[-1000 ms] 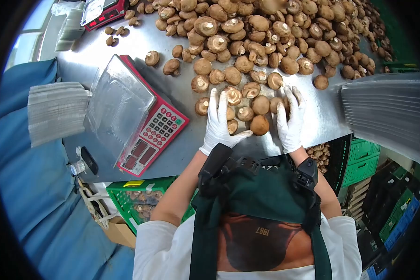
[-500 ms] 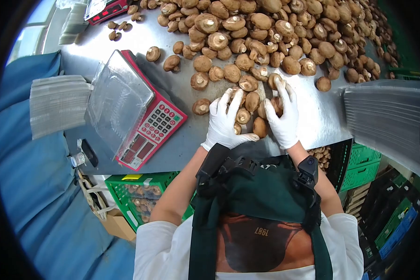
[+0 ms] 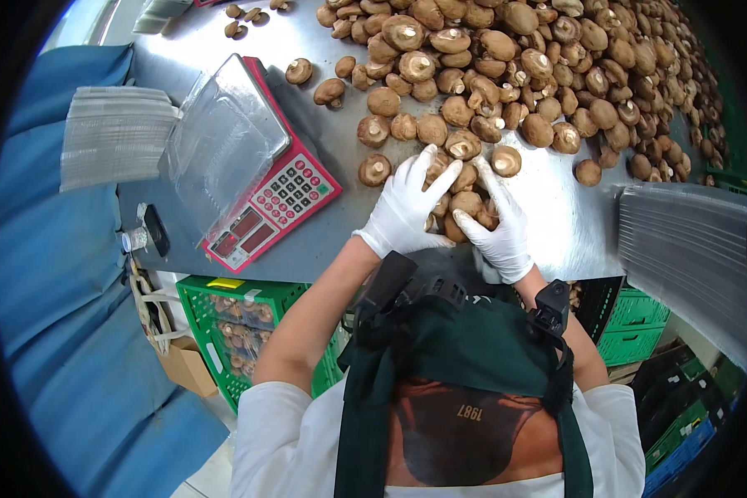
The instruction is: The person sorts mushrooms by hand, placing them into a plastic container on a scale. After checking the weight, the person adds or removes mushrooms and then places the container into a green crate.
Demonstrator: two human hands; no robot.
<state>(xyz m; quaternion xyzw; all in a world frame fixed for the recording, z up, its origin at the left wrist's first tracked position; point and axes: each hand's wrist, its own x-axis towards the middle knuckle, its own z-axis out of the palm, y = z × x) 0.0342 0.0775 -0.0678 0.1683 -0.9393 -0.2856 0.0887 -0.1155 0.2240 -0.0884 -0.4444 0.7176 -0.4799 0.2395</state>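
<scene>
Cups a small clump of mushrooms (image 3: 465, 202) between gloved left hand (image 3: 407, 207) and right hand (image 3: 498, 228), both grips wide, fingers splayed across the caps. Holds the clump on the steel worktop (image 3: 556, 220) near its front edge, just short of the large mushroom heap (image 3: 539, 58), right of a red scale (image 3: 261, 170).
</scene>
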